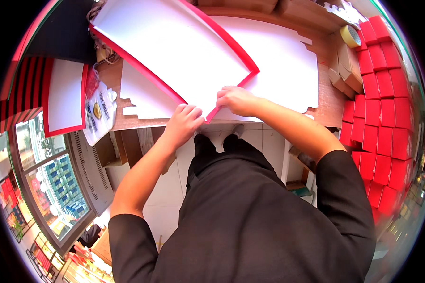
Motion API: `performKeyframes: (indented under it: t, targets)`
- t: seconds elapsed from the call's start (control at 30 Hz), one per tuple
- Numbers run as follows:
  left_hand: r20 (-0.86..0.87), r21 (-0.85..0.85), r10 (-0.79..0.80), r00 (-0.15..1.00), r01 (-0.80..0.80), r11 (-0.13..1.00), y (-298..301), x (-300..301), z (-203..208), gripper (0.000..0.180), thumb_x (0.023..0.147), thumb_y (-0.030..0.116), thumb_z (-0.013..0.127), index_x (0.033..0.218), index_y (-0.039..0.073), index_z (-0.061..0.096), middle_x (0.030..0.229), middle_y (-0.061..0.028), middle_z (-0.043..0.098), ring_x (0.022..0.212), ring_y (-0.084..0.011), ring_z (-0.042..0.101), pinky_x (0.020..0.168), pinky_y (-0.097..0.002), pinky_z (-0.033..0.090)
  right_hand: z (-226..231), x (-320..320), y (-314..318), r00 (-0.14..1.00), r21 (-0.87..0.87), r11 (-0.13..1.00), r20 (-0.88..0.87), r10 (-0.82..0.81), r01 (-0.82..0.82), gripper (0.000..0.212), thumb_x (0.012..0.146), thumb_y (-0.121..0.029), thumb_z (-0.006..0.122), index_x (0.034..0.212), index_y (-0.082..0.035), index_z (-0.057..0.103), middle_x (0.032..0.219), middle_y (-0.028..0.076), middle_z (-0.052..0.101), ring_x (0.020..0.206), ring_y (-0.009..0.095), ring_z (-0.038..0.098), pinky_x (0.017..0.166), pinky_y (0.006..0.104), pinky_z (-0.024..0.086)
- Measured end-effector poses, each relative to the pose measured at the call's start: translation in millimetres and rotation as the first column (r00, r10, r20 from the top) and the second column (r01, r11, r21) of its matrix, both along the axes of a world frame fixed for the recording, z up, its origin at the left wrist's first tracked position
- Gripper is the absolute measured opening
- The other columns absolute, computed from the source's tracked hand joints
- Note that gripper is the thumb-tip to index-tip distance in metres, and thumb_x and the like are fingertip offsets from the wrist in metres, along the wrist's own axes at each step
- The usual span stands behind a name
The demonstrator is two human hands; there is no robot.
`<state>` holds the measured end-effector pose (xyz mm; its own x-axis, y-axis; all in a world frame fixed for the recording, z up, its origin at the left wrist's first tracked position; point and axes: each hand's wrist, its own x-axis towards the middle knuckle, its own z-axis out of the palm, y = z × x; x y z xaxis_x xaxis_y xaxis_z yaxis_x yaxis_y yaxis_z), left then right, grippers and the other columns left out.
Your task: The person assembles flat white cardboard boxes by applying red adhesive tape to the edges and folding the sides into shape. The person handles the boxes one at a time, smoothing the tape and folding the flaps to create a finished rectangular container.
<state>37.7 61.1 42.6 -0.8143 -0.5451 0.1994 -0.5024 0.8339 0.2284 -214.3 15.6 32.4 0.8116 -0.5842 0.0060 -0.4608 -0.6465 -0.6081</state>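
Observation:
A large cardboard box piece (170, 42), white inside with upright red edges, lies slantwise with its near corner toward me. My left hand (186, 123) is closed on the red edge at that near corner, fingers bent over it. A little farther off and to the right, my right hand (237, 100) pinches the red edge strip beside the same corner. Between my hands a short red flap slants down to a point. My fingers partly hide the corner. Beneath the piece lie flat white cardboard sheets (288, 61) with cut tabs, on a brown wooden table (329, 99).
Stacked red boxes (378, 108) rise along the right side. A tape roll (350, 36) sits by brown cartons (348, 70) at the back right. At the left are a printed plastic bag (100, 113), another red-edged white panel (66, 96) and a window (56, 184).

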Motion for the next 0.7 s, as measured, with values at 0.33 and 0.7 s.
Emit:
performKeyframes:
  t: [0.33, 0.7]
  targets:
    - [0.127, 0.080, 0.623, 0.772, -0.634, 0.769, 24.7, 41.2, -18.3, 0.073, 0.084, 0.041, 0.063, 0.142, 0.005, 0.035, 0.148, -0.0207, 0.028, 0.138, -0.0364, 0.025, 0.112, -0.0528, 0.020, -0.9, -7.8, 8.7, 0.999, -0.091, 0.995, 0.026, -0.038, 0.040, 0.019, 0.067, 0.005, 0.054, 0.079, -0.005, 0.063, 0.085, 0.006, 0.059, 0.089, 0.027, 0.054, 0.080, 0.0366, 0.046]
    - [0.164, 0.150, 0.630, 0.759, -0.650, 0.745, 31.6, 45.9, -25.7, 0.073, 0.085, 0.049, 0.060, 0.145, 0.016, 0.035, 0.154, -0.0168, 0.021, 0.142, -0.0360, 0.019, 0.113, -0.0549, 0.016, 14.1, -15.2, 17.4, 0.999, -0.062, 0.997, -0.003, -0.047, 0.047, 0.024, 0.068, 0.004, 0.053, 0.085, -0.006, 0.067, 0.090, 0.006, 0.061, 0.090, 0.026, 0.054, 0.081, 0.0357, 0.045]
